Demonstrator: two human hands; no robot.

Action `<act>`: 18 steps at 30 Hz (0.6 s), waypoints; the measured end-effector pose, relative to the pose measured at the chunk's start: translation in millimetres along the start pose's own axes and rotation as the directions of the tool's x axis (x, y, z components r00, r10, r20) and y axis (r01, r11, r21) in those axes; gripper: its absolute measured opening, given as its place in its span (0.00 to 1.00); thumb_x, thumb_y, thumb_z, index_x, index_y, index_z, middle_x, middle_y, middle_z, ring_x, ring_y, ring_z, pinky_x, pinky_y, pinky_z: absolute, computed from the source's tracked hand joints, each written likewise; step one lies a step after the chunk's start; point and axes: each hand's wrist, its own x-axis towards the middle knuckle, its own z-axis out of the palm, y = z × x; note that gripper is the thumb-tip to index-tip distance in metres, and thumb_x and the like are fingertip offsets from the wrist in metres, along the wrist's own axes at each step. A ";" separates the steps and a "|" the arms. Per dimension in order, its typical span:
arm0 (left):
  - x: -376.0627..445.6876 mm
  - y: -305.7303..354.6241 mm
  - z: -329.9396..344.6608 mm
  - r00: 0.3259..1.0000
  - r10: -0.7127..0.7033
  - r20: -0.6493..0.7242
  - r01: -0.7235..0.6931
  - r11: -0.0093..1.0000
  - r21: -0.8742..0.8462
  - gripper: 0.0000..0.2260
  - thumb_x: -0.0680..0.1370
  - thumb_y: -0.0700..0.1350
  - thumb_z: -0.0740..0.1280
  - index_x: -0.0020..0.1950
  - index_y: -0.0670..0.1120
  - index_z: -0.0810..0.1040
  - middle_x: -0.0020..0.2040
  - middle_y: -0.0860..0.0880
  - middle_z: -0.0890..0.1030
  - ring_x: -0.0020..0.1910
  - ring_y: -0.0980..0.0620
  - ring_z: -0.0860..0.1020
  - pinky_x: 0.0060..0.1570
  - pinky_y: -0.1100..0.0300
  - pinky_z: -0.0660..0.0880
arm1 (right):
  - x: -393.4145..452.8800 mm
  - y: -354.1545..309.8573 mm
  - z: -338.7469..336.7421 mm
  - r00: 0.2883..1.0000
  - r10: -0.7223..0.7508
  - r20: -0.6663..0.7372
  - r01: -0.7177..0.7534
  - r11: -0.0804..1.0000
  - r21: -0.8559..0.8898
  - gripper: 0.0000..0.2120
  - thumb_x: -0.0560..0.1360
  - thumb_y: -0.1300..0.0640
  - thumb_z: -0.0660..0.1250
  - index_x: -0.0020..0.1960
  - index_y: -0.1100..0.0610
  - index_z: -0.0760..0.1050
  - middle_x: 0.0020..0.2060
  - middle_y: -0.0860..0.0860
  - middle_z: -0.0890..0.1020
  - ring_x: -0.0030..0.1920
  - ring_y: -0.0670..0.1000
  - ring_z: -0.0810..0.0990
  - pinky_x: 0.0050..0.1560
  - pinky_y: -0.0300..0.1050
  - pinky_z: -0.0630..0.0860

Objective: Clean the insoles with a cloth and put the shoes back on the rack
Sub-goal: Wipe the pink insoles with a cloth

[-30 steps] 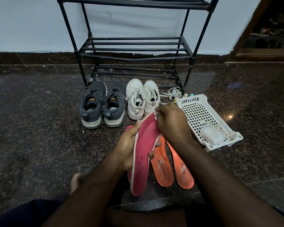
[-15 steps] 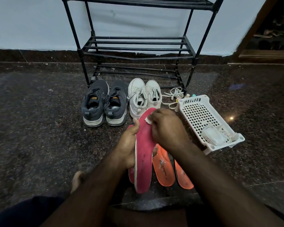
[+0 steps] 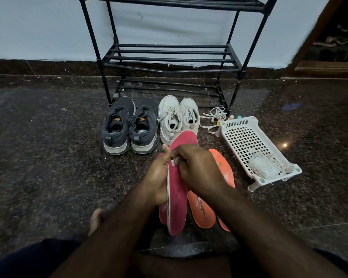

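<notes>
Head view, step in hand: wiping. The left hand (image 3: 159, 177) grips a pink insole (image 3: 177, 189) by its long edge and holds it up on edge above the floor (image 3: 48, 157); the right hand (image 3: 197, 169) pinches a small white cloth (image 3: 174, 161) in curled fingers and presses it on the insole's upper half.
Head view, progress: I judge the cleaning part-way; no shoe is on the rack (image 3: 169, 57) yet.
Head view, next move: it calls for drawing the cloth down the length of the insole towards the heel, the left hand's grip kept firm, then swapping to another insole.
Head view, insoles: four: the held pink one, a second pink one (image 3: 162, 211) behind it, and two orange insoles (image 3: 201, 209) lying on the floor under the right forearm, the farther one partly hidden.
Head view, shoes: four, in two pairs: dark grey shoes (image 3: 129, 127) and white shoes (image 3: 177, 117), side by side on the floor at the rack's foot.
Head view, rack: one, black, against the wall.
Head view, basket: one white basket (image 3: 243, 137) on the floor to the right, with a pale packet in it.
Head view, laces: a loose tangle of white laces (image 3: 213, 117) between the white shoes and the basket; number unclear.
</notes>
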 end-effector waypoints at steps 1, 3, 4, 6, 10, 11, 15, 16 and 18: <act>0.9 0.0 -1.2 1.000 0.006 -0.005 -0.006 1.000 0.003 0.31 0.78 0.65 0.56 0.57 0.39 0.82 0.52 0.40 0.84 0.52 0.44 0.84 0.57 0.50 0.79 | -0.3 1.0 -2.1 1.000 -0.006 0.014 0.006 1.000 0.003 0.09 0.67 0.66 0.67 0.43 0.55 0.80 0.37 0.49 0.83 0.41 0.52 0.80 0.43 0.49 0.75; 3.2 -0.2 -4.8 1.000 0.015 -0.027 -0.014 0.999 0.034 0.32 0.80 0.67 0.53 0.51 0.43 0.86 0.48 0.42 0.85 0.49 0.44 0.82 0.54 0.50 0.77 | 5.1 7.2 -7.9 0.999 0.028 -0.028 -0.029 0.999 -0.041 0.10 0.68 0.66 0.66 0.43 0.53 0.79 0.38 0.48 0.82 0.42 0.52 0.79 0.45 0.48 0.73; 3.1 0.0 -4.8 0.999 0.006 -0.032 -0.004 0.999 0.048 0.32 0.80 0.67 0.52 0.50 0.45 0.87 0.46 0.43 0.86 0.47 0.45 0.81 0.50 0.50 0.75 | 8.6 11.1 -10.2 0.996 0.063 -0.062 -0.067 0.995 -0.072 0.10 0.68 0.66 0.65 0.43 0.53 0.78 0.39 0.48 0.82 0.43 0.53 0.78 0.46 0.49 0.73; 2.0 -0.3 -4.3 0.999 -0.010 -0.049 0.014 0.997 0.072 0.32 0.80 0.68 0.52 0.50 0.46 0.86 0.43 0.45 0.85 0.41 0.46 0.81 0.43 0.52 0.74 | 13.2 14.4 -12.7 0.987 0.131 -0.097 -0.140 0.986 -0.095 0.09 0.70 0.66 0.64 0.44 0.54 0.78 0.40 0.49 0.81 0.44 0.53 0.79 0.47 0.50 0.75; 3.2 -0.7 -6.7 0.999 -0.028 -0.033 0.030 0.998 0.049 0.34 0.81 0.66 0.50 0.45 0.43 0.86 0.45 0.42 0.85 0.45 0.45 0.83 0.48 0.53 0.79 | 2.4 0.7 -8.8 0.993 0.110 0.042 -0.109 0.994 -0.020 0.08 0.71 0.64 0.68 0.45 0.53 0.80 0.39 0.47 0.83 0.42 0.50 0.80 0.45 0.48 0.76; 4.3 -0.5 -9.3 0.999 -0.027 -0.017 0.028 0.999 0.046 0.34 0.81 0.66 0.51 0.43 0.42 0.86 0.44 0.41 0.85 0.44 0.45 0.84 0.46 0.54 0.81 | -1.0 -1.9 -9.9 0.987 0.114 0.110 -0.116 0.993 0.010 0.08 0.71 0.64 0.69 0.46 0.52 0.80 0.39 0.46 0.83 0.42 0.48 0.81 0.44 0.46 0.76; -0.7 5.9 -7.0 0.999 0.002 -0.038 -0.001 1.000 0.019 0.28 0.74 0.64 0.59 0.58 0.42 0.82 0.50 0.40 0.85 0.51 0.43 0.81 0.53 0.49 0.75 | 4.6 3.4 -32.4 0.964 0.230 0.133 -0.257 0.937 0.237 0.09 0.72 0.63 0.72 0.47 0.50 0.79 0.40 0.45 0.83 0.40 0.42 0.81 0.42 0.39 0.77; -1.5 6.9 -6.7 0.998 0.015 -0.058 -0.013 1.000 0.023 0.30 0.73 0.65 0.60 0.61 0.43 0.81 0.54 0.40 0.84 0.55 0.41 0.80 0.54 0.47 0.74 | 7.7 6.9 -39.7 0.959 0.269 0.089 -0.283 0.907 0.311 0.09 0.73 0.63 0.72 0.47 0.49 0.78 0.40 0.46 0.82 0.39 0.42 0.80 0.41 0.38 0.77; -1.4 8.3 -7.6 0.997 0.019 -0.078 -0.018 1.000 0.018 0.33 0.77 0.68 0.57 0.65 0.43 0.81 0.59 0.38 0.82 0.64 0.38 0.78 0.56 0.45 0.74 | 10.4 11.0 -49.6 0.938 0.344 0.038 -0.328 0.848 0.416 0.10 0.74 0.62 0.72 0.46 0.48 0.76 0.41 0.46 0.81 0.37 0.44 0.81 0.37 0.37 0.77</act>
